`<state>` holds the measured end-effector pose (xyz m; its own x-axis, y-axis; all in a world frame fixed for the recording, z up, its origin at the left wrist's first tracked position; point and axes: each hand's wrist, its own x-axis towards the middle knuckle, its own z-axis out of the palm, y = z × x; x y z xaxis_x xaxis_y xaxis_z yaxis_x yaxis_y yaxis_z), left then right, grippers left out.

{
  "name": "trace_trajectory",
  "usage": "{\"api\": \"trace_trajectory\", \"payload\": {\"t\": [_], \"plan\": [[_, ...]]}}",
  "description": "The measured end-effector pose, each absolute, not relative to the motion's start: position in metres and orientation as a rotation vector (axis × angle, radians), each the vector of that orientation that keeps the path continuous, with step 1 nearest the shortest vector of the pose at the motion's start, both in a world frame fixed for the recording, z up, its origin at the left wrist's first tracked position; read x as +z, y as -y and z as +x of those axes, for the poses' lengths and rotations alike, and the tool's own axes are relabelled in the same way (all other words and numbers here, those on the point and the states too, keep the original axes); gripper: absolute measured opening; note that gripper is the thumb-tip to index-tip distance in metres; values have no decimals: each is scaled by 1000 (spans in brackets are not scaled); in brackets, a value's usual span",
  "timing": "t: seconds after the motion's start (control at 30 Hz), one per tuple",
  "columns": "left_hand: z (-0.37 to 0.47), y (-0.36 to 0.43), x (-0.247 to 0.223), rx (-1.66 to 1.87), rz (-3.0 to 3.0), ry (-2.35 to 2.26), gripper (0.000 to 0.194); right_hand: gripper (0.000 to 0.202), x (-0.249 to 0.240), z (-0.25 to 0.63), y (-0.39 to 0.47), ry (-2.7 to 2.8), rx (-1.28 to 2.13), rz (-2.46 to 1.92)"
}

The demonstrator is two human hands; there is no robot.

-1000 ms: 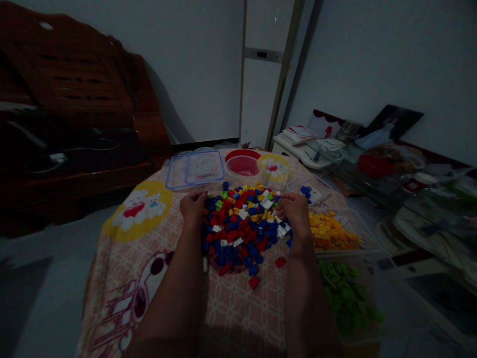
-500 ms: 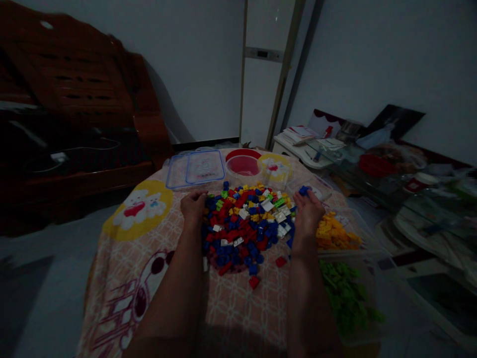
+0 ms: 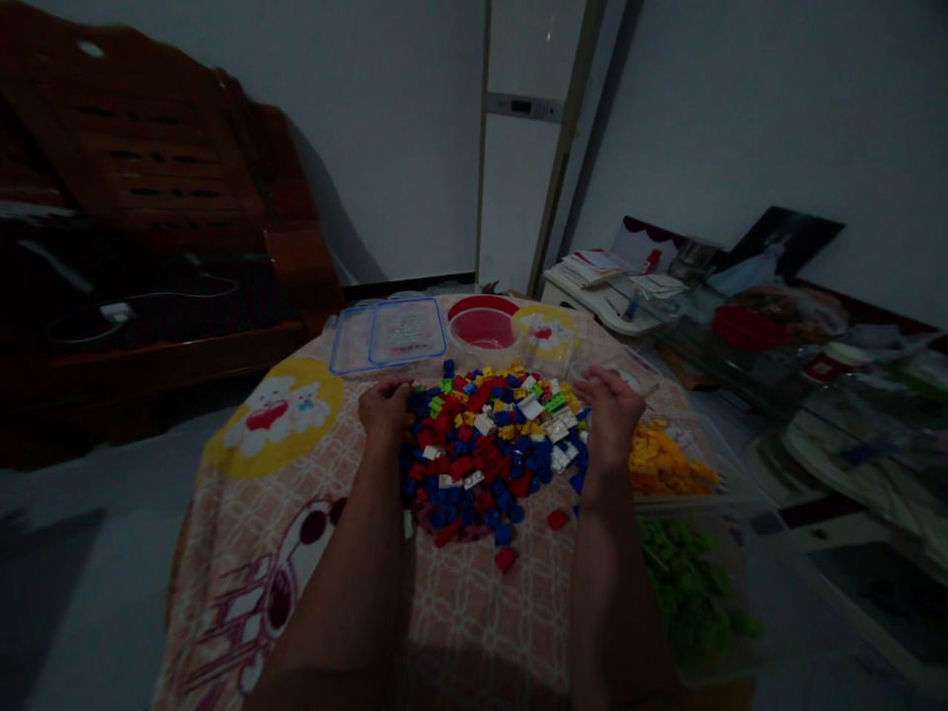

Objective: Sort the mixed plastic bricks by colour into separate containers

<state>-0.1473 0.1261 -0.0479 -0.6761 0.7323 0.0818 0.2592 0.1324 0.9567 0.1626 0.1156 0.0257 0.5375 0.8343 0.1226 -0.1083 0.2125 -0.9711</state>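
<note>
A heap of red, blue, white, yellow and green toy bricks [image 3: 481, 454] lies on the patterned tablecloth [image 3: 474, 612]. At the heap's left edge is my left hand [image 3: 385, 410], its fingers curled together; whatever they pinch is too small to make out. My right hand [image 3: 611, 405] is beyond the heap's right side, fingers apart, with no brick visible in it. To its right, a clear box holds yellow bricks [image 3: 667, 462]. Nearer me, another clear box holds green bricks [image 3: 688, 583]. A red brick [image 3: 505, 560] lies apart at the near edge.
Clear lids with blue rims [image 3: 407, 331] and a red round container [image 3: 483, 326] stand at the table's far side. A wooden bench [image 3: 148, 197] is at the left. On the right, a glass table [image 3: 748, 355] carries papers, bags and a red bowl.
The blue brick that was at my right fingertips is no longer visible, and those fingers have shifted slightly left. My left hand has hardly moved.
</note>
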Motion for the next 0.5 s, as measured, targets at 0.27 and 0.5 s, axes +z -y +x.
{"api": "trace_trajectory", "payload": {"t": [0.27,0.5], "plan": [[-148,-127,-49,1562,941,-2006,34,25,44,127,-98,1347,1129,-1338],[-149,-129,-51,1568,935,-2013,34,23,37,111,-97,2007,862,-1581]]}}
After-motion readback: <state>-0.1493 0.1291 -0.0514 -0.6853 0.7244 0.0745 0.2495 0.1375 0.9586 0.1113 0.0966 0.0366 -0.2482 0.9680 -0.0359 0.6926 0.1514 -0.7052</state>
